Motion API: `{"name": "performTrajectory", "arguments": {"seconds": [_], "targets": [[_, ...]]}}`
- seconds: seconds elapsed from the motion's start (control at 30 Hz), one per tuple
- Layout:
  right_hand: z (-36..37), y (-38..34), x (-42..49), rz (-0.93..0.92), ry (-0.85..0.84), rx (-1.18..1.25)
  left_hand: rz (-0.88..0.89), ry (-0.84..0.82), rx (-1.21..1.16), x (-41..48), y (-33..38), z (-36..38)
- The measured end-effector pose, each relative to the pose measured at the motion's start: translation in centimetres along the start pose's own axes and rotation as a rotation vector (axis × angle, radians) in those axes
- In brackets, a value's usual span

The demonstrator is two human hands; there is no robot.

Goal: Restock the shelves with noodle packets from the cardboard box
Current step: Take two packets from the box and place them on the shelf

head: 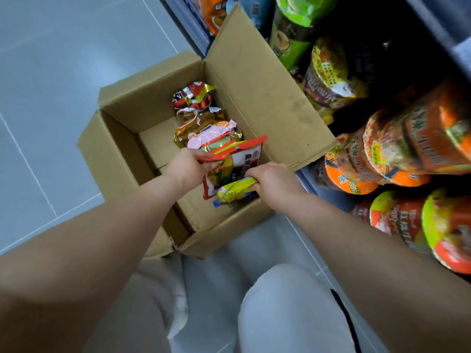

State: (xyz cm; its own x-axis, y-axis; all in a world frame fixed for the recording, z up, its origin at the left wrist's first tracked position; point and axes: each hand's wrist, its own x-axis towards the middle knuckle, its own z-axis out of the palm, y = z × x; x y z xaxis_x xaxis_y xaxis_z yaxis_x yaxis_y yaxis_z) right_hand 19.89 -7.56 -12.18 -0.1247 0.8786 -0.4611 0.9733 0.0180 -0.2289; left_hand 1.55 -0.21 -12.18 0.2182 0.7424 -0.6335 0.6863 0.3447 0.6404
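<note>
An open cardboard box (142,98) stands on the grey floor beside the shelves. Several noodle packets lie in a row inside it, among them a red and black one (192,96), a brown one (201,122) and a pink one (212,132). My left hand (187,165) grips the top edge of a red and white noodle packet (239,159) over the box. My right hand (271,180) holds a yellow noodle packet (235,191) just below it. Both hands are inside the box opening.
Shelves on the right hold cup noodles: orange tubs (397,149), green-lidded tubs (446,230), a purple and yellow tub (328,75) and a green cup (293,29). The box's right flap (262,80) leans against the shelf. My knee in white trousers (293,314) is below the box.
</note>
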Motion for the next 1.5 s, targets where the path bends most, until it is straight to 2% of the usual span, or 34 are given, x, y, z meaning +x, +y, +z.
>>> {"name": "performTrajectory", "arguments": {"seconds": [0.1,0.2,0.43,0.63,0.77,0.9,1.2,1.5], "targets": [[-5.3,-2.0,-2.7,0.103,0.006,0.055,0.012,0.005,0.005,-3.4,3.8,-3.9],[-11.7,-4.4,-5.3,0.220,0.016,0.103,0.049,0.056,0.121,-7.5,8.0,-8.5],[-28.1,-12.0,-13.6,0.484,0.047,0.212,0.049,0.022,0.109,-19.3,18.1,-20.6],[-36.0,-17.1,-20.7,0.638,0.168,0.274,0.111,0.016,0.111,-26.8,22.8,-26.6],[-37.8,-19.5,-25.2,0.636,0.285,0.355,0.193,0.043,0.183,-31.3,23.4,-28.4],[-38.2,-21.9,-29.0,0.617,0.427,0.435,0.240,0.133,0.125,-36.1,22.4,-29.3],[-39.6,-28.3,-35.6,0.514,0.696,0.424,0.279,0.352,-0.038,-46.3,18.8,-32.9],[-49.1,-36.6,-31.8,0.377,0.916,0.318,0.427,0.470,-0.230,-46.9,20.4,-44.5]]}}
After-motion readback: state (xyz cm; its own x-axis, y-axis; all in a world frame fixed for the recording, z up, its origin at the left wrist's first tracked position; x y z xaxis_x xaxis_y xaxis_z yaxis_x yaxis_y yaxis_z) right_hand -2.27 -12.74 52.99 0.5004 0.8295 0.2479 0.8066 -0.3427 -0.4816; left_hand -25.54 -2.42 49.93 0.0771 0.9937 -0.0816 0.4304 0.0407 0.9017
